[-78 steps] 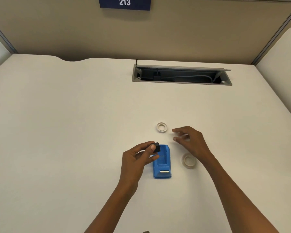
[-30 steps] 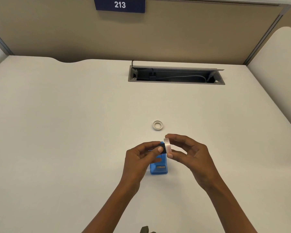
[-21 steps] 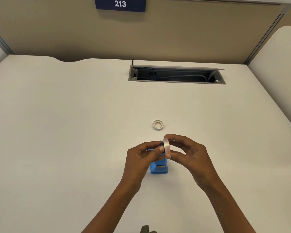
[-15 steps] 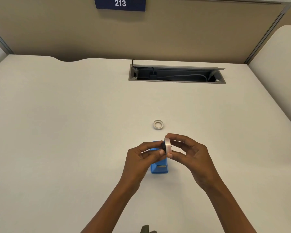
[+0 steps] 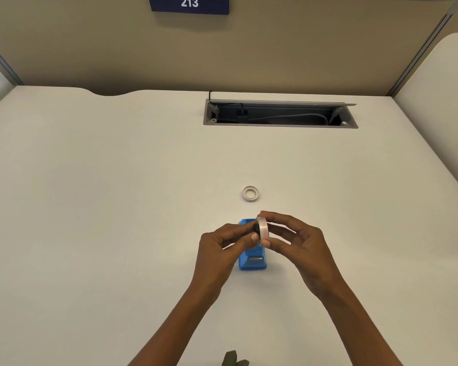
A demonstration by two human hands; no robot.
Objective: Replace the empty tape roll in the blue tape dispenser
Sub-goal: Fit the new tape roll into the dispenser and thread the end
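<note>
Holding roll and hub together above the dispenser

Spanning the whole view, one desk (image 5: 90,207) carries everything. One grey cable tray (image 5: 280,114) is cut into its far side, with a black plug and a pale cable inside. One blue sign reading 213 (image 5: 188,3) hangs on the partition behind.

Changes: 2.6 s ago the new roll lay flat on the desk right of the dispenser and the right hand hovered open over it; now that roll is lifted and stands on edge between both hands. The left hand held the black hub alone then; now the hub is pressed against the roll's left face. Since 0.5 s ago almost nothing has moved.

Both forearms come in from the bottom edge and meet at centre. Left hand (image 5: 220,249): fingers curled, thumb and fingertips pinching the hub (image 5: 256,228). Right hand (image 5: 299,244): thumb below, index over the top, gripping the roll (image 5: 263,228) by its rim; other fingers loosely curled behind. Whether the hub is fully seated in the roll cannot be told.

One blue dispenser (image 5: 252,260) sits on the desk directly below the hands, partly hidden by them, cutter end toward the camera. The roll and hub are held just above its far end, not in it.

One empty core (image 5: 250,193) lies flat on the desk beyond the hands, apart from everything.

Counts: two hands, one dispenser, one roll, one hub, one core.
</note>
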